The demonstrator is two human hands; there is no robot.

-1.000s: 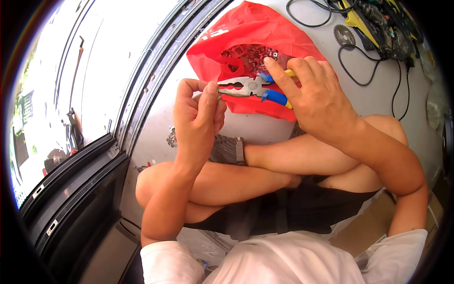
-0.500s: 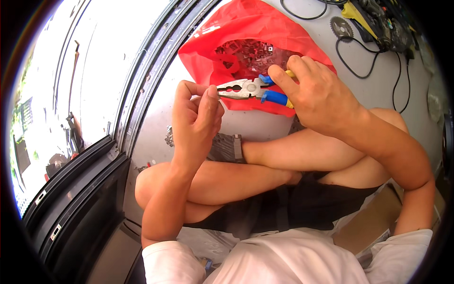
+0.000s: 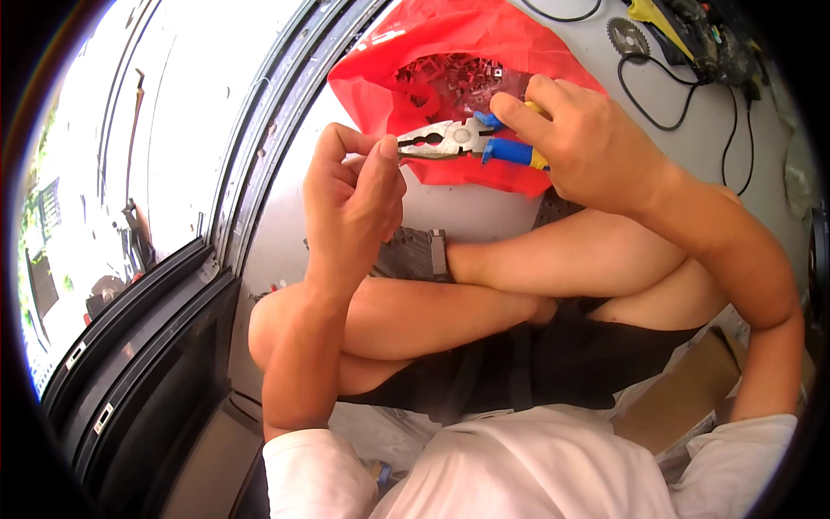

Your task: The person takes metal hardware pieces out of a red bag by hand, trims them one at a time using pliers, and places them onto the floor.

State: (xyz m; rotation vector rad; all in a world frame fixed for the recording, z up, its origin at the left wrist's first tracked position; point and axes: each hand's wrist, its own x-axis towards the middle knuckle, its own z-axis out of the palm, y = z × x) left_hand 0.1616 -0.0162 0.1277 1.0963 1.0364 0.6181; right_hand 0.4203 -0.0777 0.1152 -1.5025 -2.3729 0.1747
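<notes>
My right hand grips a pair of pliers with blue and yellow handles, their silver jaws pointing left. At the jaw tips, the thumb and index finger of my left hand are pinched together. Whatever is between those fingertips is too small or too hidden to name. Behind and below the pliers lies a red plastic bag, its mouth open on many small metal pieces. Both hands are held up over my crossed legs.
A round saw blade lies at the upper right, beside yellow and black power tools with a black cable. Dark metal frame rails run along the left. A cardboard piece lies near my right hip.
The whole view has shifted slightly, with the bag, legs and hands now a little higher in it. The pliers' tips stay at my left fingertips, and both grips look the same.
</notes>
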